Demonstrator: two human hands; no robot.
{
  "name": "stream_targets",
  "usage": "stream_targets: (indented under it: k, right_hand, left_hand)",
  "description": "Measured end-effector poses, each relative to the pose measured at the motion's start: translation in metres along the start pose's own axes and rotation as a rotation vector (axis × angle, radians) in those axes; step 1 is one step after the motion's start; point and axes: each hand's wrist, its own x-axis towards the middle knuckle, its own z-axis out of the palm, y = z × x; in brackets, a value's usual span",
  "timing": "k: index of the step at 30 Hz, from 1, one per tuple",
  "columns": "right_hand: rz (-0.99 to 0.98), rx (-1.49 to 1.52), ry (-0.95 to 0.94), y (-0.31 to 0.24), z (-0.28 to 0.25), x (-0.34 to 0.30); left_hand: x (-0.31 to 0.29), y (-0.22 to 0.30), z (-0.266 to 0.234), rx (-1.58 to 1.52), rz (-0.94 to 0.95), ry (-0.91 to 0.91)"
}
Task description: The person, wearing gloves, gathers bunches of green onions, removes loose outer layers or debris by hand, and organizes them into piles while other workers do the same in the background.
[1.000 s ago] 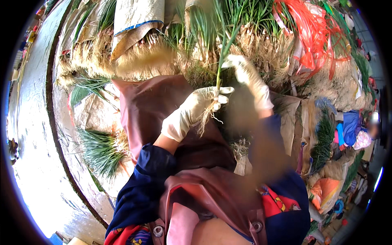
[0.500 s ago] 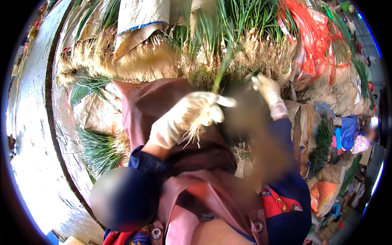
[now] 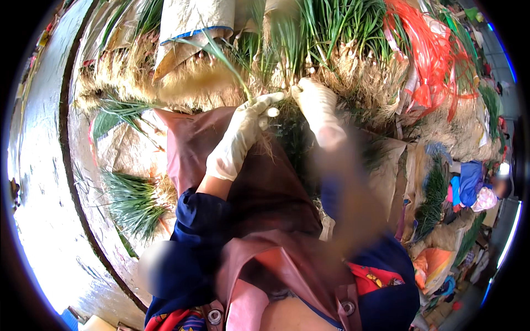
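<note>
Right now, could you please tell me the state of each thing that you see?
Left hand: gloved, its grip closed on the held onion
Right hand: gloved, near the row's roots; grip unclear
Held onion: uncut, leaves up and leftward, roots dangling
Row: packed close, roots toward the person
Pile: lying, leaves leftward
Red plastic: loose strips, bunched
Apron: worn, spread over the lap
</note>
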Motion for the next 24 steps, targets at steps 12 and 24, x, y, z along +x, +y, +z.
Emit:
stream_targets:
  k: [12,24]
  right_hand:
    - [0.307,0.240,-0.080,0.012,0.032,0.016]
    - [-0.027,0.140,-0.003,-0.030,0.028,-0.032]
  left_hand:
    - [0.016,-0.025,0.016,-0.070,0.163,0.132]
    - [0.036,-0.024,-0.004,0.059,0.118,0.181]
